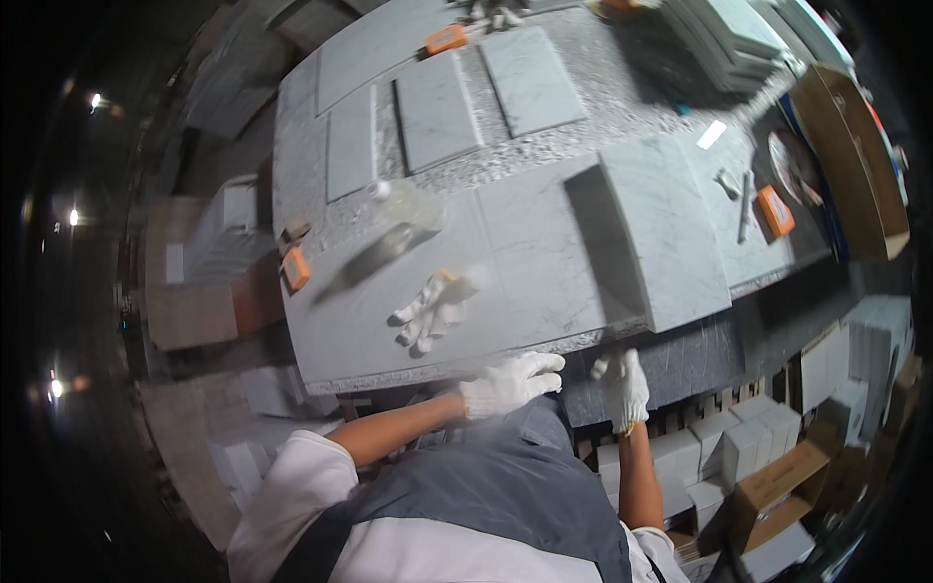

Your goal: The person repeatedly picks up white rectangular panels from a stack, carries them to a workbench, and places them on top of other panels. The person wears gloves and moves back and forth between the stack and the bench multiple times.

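My left hand (pixel 512 385), in a white knitted glove, is just in front of the slab-covered table's near edge with its fingers stretched out and nothing in them. To its right, my right hand (pixel 629 391), gloved the same way, is over the dark strip below that edge. Its fingers look apart, and I see nothing held, though blur softens them. A pale grey-veined stone slab (pixel 673 233) lies raised on the flat slabs beyond my right hand. Beyond my left hand, a pair of white gloves (pixel 431 311) rests on a flat slab (pixel 544 262).
A clear plastic bottle (pixel 406 206) stands behind the loose gloves. Narrower slabs (pixel 437 115) lie farther back, and stacked slabs (pixel 724 44) are at far right. Orange boxy tools (pixel 775 211) sit about the table. An open cardboard box (pixel 850 160) and white boxes (pixel 748 442) are at right.
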